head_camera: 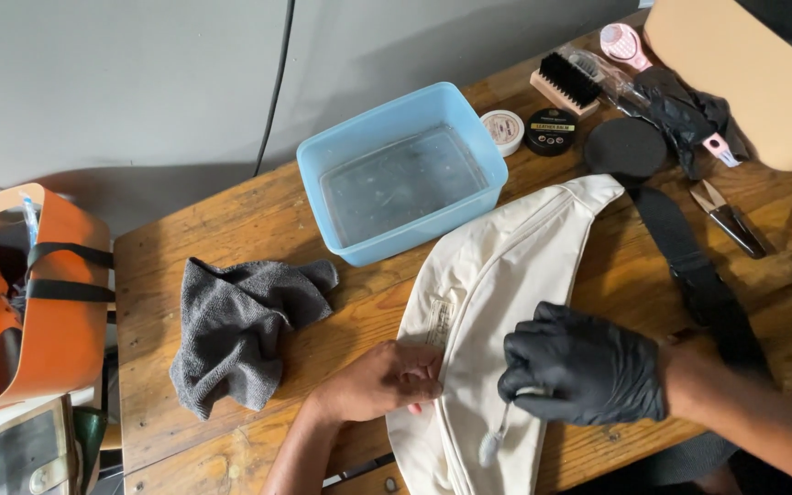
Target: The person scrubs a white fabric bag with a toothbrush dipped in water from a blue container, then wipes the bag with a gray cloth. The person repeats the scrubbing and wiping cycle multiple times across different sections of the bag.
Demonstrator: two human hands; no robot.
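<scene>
Wooden planks of a workbench (231, 229) carry a cream waist bag (488, 302), whose left edge the bare left hand (387, 380) pinches with curled fingers, while the black-gloved right hand (584, 367) is closed on a small white brush (497, 435) that points down onto the fabric. Just left of the bag lies a crumpled grey cloth (236, 330); behind it stands a blue tub of water (401, 174). Farther right are two round tins (529, 130), a bristle brush (566, 82), and the bag's black strap (689, 261).
</scene>
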